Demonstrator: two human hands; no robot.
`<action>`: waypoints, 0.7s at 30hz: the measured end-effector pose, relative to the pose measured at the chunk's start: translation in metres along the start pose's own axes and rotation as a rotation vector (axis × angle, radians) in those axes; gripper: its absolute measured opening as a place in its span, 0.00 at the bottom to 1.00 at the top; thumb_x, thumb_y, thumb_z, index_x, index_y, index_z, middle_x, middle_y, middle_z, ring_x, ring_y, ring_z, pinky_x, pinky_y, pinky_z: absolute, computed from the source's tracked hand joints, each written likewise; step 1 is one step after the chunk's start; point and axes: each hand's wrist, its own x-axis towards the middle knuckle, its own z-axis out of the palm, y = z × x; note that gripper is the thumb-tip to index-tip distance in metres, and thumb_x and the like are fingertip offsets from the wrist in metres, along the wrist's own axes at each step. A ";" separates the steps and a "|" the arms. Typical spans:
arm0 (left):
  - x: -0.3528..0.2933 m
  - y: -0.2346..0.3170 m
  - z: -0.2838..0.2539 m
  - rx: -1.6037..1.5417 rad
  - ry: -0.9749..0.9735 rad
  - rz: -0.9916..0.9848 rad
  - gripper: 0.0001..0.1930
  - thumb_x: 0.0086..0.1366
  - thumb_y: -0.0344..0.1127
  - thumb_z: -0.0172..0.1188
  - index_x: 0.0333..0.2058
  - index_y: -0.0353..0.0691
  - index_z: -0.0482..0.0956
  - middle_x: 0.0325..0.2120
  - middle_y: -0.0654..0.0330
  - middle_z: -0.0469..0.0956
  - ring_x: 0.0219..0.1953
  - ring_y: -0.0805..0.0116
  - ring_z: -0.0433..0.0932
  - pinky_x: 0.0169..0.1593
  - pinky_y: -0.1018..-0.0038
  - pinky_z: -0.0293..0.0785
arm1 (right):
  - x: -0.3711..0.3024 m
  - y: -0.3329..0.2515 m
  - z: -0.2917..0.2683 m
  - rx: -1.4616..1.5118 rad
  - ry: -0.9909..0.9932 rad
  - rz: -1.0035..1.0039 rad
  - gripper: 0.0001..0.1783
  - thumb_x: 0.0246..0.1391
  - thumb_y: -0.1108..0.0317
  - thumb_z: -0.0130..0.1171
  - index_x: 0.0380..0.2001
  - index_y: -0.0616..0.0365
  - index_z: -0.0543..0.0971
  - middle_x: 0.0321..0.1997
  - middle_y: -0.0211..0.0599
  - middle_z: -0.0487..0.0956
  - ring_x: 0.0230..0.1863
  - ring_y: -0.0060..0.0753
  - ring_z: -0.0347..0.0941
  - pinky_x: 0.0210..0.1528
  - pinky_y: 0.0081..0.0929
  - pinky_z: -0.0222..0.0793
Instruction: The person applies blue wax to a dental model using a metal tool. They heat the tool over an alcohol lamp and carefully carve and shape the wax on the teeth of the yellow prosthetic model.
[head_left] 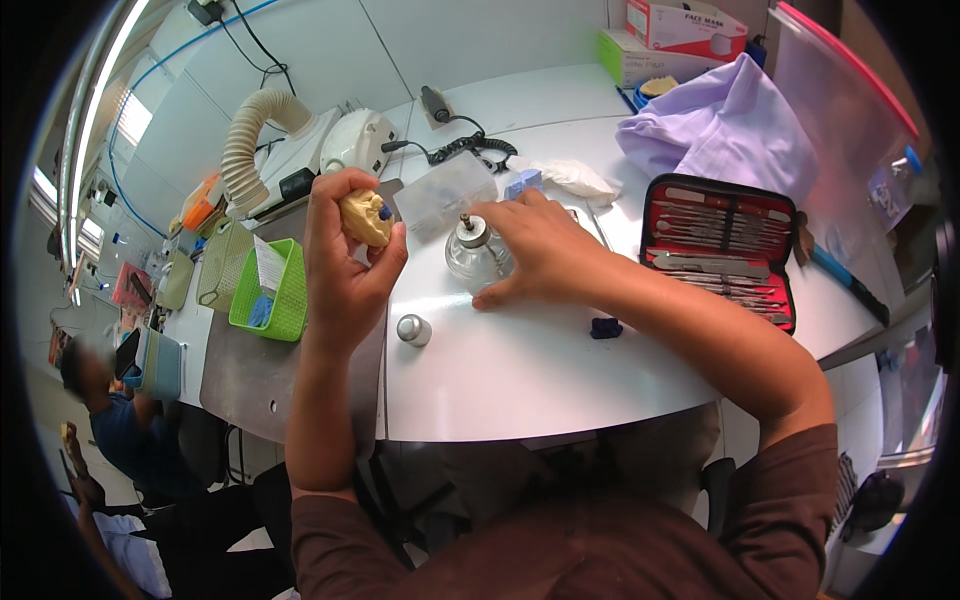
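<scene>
My left hand (pixel 350 265) is raised over the table's left part, its fingers closed round a yellowish dental cast (pixel 362 218) with a blue patch on its right side. A round glass spirit lamp (pixel 468 262) with a metal collar and wick holder stands on the white table. My right hand (pixel 535 250) curves round the lamp's right side, thumb low and fingers near the collar. A small silver cap (pixel 413 330) sits just left of and nearer than the lamp. To the right of it, under my right forearm, lies a dark blue wax block (pixel 605 328).
An unzipped case of metal carving tools (pixel 718 250) lies on the right, near a blue-handled hammer (pixel 840 280). Behind the lamp are a clear plastic box (pixel 445 195) and a light blue block (pixel 523 184). A green basket (pixel 285 295) stands left. Other people sit at far left.
</scene>
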 end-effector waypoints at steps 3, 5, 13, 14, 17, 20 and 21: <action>0.003 0.003 -0.001 0.104 0.019 -0.011 0.24 0.59 0.16 0.60 0.52 0.38 0.66 0.49 0.61 0.64 0.47 0.76 0.69 0.53 0.76 0.73 | -0.002 -0.002 -0.001 -0.049 0.027 -0.073 0.49 0.37 0.52 0.77 0.62 0.59 0.69 0.57 0.52 0.74 0.61 0.53 0.66 0.63 0.42 0.64; 0.002 0.005 -0.002 0.138 0.031 -0.003 0.23 0.58 0.16 0.61 0.51 0.37 0.68 0.48 0.60 0.66 0.49 0.74 0.70 0.54 0.75 0.73 | -0.006 -0.003 -0.001 -0.065 0.086 -0.135 0.46 0.37 0.53 0.76 0.59 0.60 0.71 0.54 0.50 0.76 0.57 0.52 0.68 0.61 0.41 0.65; 0.002 0.007 0.010 0.473 0.064 0.380 0.20 0.54 0.17 0.64 0.46 0.38 0.73 0.45 0.52 0.76 0.48 0.58 0.78 0.52 0.66 0.75 | -0.022 0.000 -0.001 -0.080 0.200 -0.265 0.35 0.35 0.58 0.74 0.46 0.65 0.75 0.41 0.45 0.78 0.47 0.47 0.74 0.51 0.39 0.69; 0.002 0.007 0.011 0.504 0.067 0.417 0.20 0.54 0.18 0.64 0.46 0.38 0.74 0.44 0.52 0.77 0.47 0.56 0.78 0.51 0.65 0.75 | -0.023 0.001 -0.001 -0.076 0.207 -0.270 0.34 0.35 0.58 0.74 0.46 0.65 0.75 0.40 0.45 0.78 0.47 0.47 0.74 0.51 0.39 0.69; 0.002 0.008 0.016 0.444 0.090 0.468 0.25 0.48 0.12 0.64 0.45 0.40 0.78 0.43 0.54 0.76 0.45 0.57 0.79 0.45 0.66 0.78 | -0.023 0.003 -0.003 -0.072 0.228 -0.287 0.33 0.35 0.59 0.73 0.45 0.65 0.75 0.39 0.45 0.78 0.46 0.48 0.74 0.50 0.39 0.69; 0.001 0.008 0.018 0.463 0.081 0.472 0.25 0.48 0.13 0.65 0.47 0.40 0.78 0.44 0.54 0.77 0.45 0.57 0.79 0.45 0.66 0.78 | -0.024 0.002 -0.005 -0.065 0.246 -0.302 0.31 0.35 0.60 0.72 0.43 0.64 0.75 0.39 0.46 0.78 0.45 0.48 0.74 0.50 0.40 0.69; 0.001 0.008 0.020 0.455 0.077 0.474 0.25 0.49 0.13 0.65 0.47 0.40 0.78 0.44 0.53 0.77 0.45 0.57 0.80 0.45 0.66 0.79 | -0.024 0.001 -0.006 -0.062 0.247 -0.305 0.31 0.35 0.60 0.72 0.43 0.64 0.75 0.38 0.46 0.78 0.45 0.48 0.74 0.49 0.40 0.69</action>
